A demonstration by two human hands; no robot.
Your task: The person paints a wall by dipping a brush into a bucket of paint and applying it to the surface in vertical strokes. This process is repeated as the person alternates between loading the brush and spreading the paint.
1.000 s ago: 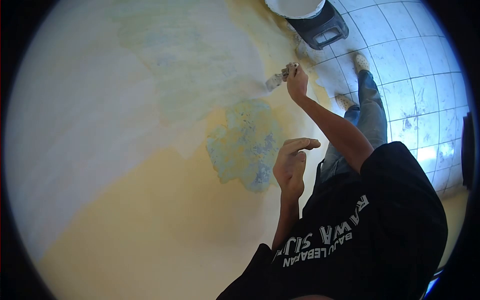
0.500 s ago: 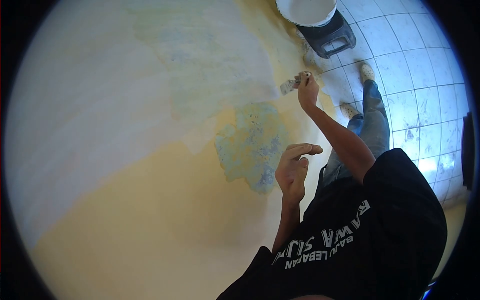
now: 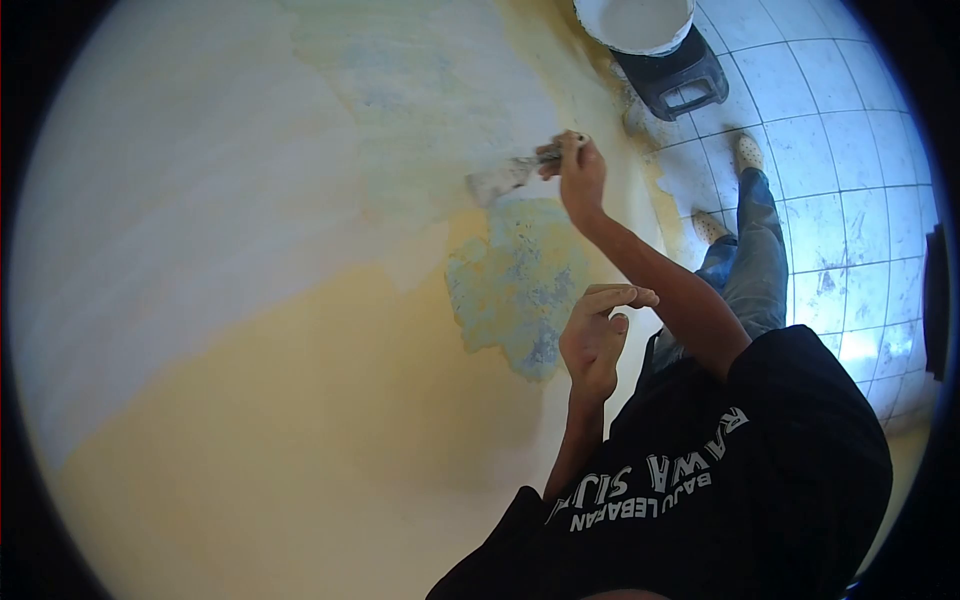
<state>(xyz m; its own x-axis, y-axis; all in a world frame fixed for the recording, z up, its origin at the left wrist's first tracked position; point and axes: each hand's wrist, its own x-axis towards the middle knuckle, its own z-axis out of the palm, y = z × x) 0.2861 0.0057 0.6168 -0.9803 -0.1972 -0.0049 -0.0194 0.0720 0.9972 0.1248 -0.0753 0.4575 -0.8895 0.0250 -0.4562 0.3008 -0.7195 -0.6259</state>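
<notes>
In my right hand [image 3: 582, 178] is a flat paintbrush [image 3: 497, 184], its head coated white and slightly smeared by motion. The brush head lies at the wall [image 3: 300, 420], just above a patch of bare, flaking blue-green surface [image 3: 525, 285]. My left hand [image 3: 597, 342] is raised below that patch, in front of my body. Its fingers are bent together and the thumb stands apart, with nothing visible in the grip. White paint covers the upper left of the yellow wall in a broad, streaky area.
A bucket [image 3: 640, 28] with a white inside stands on a dark plastic stool [image 3: 675, 80] at the wall's foot. The tiled floor [image 3: 840, 170] bears pale smears. My legs and light, dotted shoes [image 3: 749, 153] are beside the wall.
My right hand has moved left along the wall with the paintbrush, whose head is now above the flaking patch. My left hand keeps its shape. The view has shifted slightly.
</notes>
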